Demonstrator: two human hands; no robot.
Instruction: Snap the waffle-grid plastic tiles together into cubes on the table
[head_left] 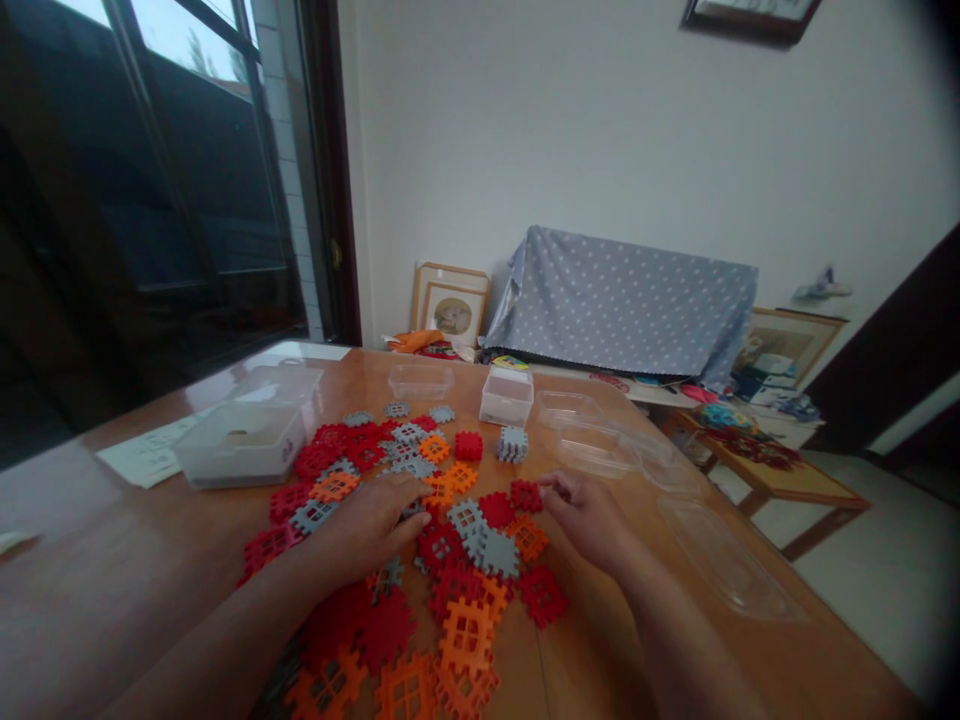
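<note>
A pile of red, orange and grey notched plastic building tiles lies in the middle of the wooden table (570, 640). My left hand (386, 510) reaches over it, thumb and fingers apart, its fingertips beside an orange window tile (439, 490). A grey tile shows partly under that hand. My right hand (585, 505) is closed, its fingertips at the right edge of a small red tile (526, 495). Between the hands lie a flat red tile (496, 510) and overlapping grey tiles (495, 552). Behind them stand a red stack (469, 446) and a grey stack (513, 444).
A translucent box (240, 445) stands at left beside a paper sheet (142, 450). A smaller white box (506, 395) is at the back. Clear plastic lids and trays (724, 560) line the right side. Beyond the table are a low wooden stool (810, 490) and a dotted cloth cover (630, 300).
</note>
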